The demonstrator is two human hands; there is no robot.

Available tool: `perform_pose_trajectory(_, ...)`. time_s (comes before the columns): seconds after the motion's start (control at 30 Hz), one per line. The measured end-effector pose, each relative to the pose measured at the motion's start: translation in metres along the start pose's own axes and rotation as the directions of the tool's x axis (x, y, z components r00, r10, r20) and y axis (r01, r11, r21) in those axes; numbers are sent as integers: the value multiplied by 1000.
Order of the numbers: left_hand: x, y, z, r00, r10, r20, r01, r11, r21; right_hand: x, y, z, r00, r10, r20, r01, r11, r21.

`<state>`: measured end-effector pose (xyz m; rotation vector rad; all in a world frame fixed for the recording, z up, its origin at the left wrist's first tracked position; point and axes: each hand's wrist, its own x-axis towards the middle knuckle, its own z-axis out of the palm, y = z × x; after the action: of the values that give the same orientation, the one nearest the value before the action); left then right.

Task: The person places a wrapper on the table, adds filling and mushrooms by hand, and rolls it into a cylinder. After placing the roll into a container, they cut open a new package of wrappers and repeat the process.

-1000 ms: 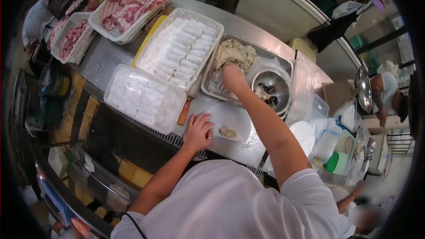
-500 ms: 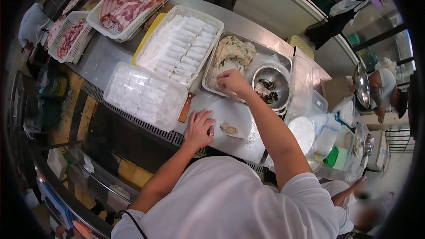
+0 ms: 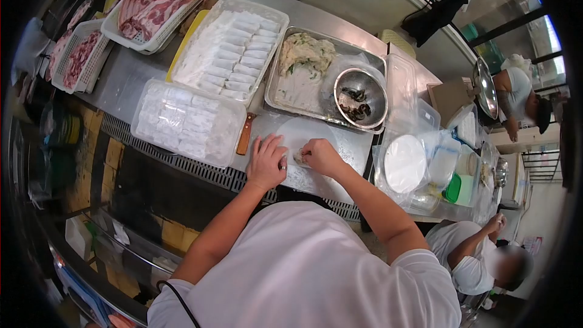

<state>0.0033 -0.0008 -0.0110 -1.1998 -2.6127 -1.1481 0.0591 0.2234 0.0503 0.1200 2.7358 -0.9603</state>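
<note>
On the steel counter lies a thin, pale round wrapper [image 3: 308,129], a small lump of pale filling [image 3: 299,158] on its near part. My right hand [image 3: 322,157] is closed, its bunched fingertips at the lump and partly hiding it. To its left, my left hand [image 3: 266,164] rests with fingers stretched out at the wrapper's left edge, holding nothing I can see. Beyond them is a metal tray [image 3: 273,98] with a mound of pale, green-flecked filling [image 3: 305,54] and a steel bowl [image 3: 371,123] of dark pieces. A wooden-handled knife [image 3: 245,135] lies beside my left hand.
A plastic tray [image 3: 193,61] holds rows of white-dusted rolls; a lidded container [image 3: 182,124] stands nearer. White baskets [image 3: 146,45] of raw meat are at far left. Round white sheets [image 3: 405,163] and plastic containers crowd the right. Co-workers [image 3: 473,249] are at right; another's hands show at upper left.
My right hand has moved from the metal tray toward me, down to the lump on the wrapper. My left hand stays beside the wrapper. The whole view has shifted slightly.
</note>
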Motion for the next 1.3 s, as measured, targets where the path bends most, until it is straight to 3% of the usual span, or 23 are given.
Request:
perform_pose_trajectory(0.2,0,0,0,1000,4,2,-4,1000,2,-13,-7,-3,994,91,-64,-92,996,-17)
perform_pose_trajectory(0.3,0,-1,-1,1000,3,8,-3,1000,10,-16,-13,5,997,46,-63,-48,999,-22)
perform_pose_trajectory(0.5,0,-1,1,1000,-2,-4,2,1000,9,-22,-6,-1,972,180,-154,-175,984,44)
perform_pose_trajectory(0.7,0,0,1,1000,-7,5,7,1000,11,-26,6,-9,983,73,-170,-87,993,-75)
perform_pose_trajectory(0.8,1,1,2,1000,-12,5,12,1000,10,-34,-6,-20,977,76,-202,-77,997,0)
perform_pose_trajectory(0.9,-1,2,0,999,-23,23,23,1000,15,-41,2,-8,997,11,-82,-15,998,-54)
perform_pose_trajectory(1.03,0,0,2,999,-28,35,27,1000,13,-48,1,-39,953,71,-294,-61,997,43)
perform_pose_trajectory(1.17,-1,-2,4,999,-19,42,19,1000,11,-45,29,-113,786,215,-579,-144,976,166)
perform_pose_trajectory(1.23,1,1,2,999,-22,38,21,1000,10,-41,63,-147,730,334,-597,-241,942,232)
perform_pose_trajectory(1.3,2,4,-1,999,-25,44,24,999,21,-32,86,-174,751,324,-575,-293,944,149)
